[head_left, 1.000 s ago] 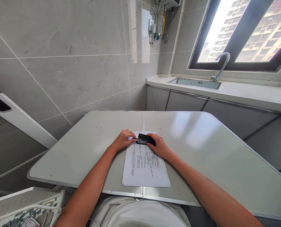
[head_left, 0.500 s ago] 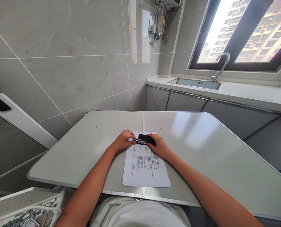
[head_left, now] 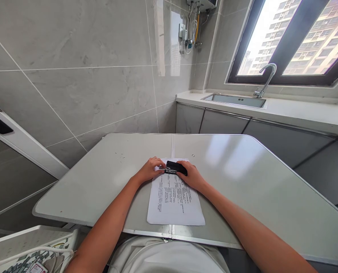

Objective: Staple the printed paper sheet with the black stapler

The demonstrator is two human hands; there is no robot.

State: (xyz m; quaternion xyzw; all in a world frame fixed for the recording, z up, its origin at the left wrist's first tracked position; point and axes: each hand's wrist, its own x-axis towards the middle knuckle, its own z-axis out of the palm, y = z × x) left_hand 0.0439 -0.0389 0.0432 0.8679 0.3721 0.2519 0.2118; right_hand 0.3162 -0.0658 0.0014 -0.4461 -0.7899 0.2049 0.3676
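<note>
A black stapler [head_left: 174,166] lies across the upper part of a printed sheet of paper [head_left: 176,216], its top arm raised so the metal inside shows. My right hand [head_left: 191,173] is wrapped round the stapler's right end. At its left end, the fingers of my left hand [head_left: 151,169] pinch close to the metal part. Whether a small piece sits between those fingertips is too small to make out. The paper rests flat on the table, with its lines of print running down toward me.
The white folding table [head_left: 95,185] has a seam down its middle. Tiny staple-like bits [head_left: 120,155] lie at its left, others [head_left: 193,155] beyond the paper. A white basket [head_left: 29,246] with cables stands at lower left. Behind are a counter with a sink [head_left: 235,100] and faucet [head_left: 267,80].
My left hand has shifted very slightly to the right along the stapler's end. My right hand, the stapler and the paper stay nearly where they were.
</note>
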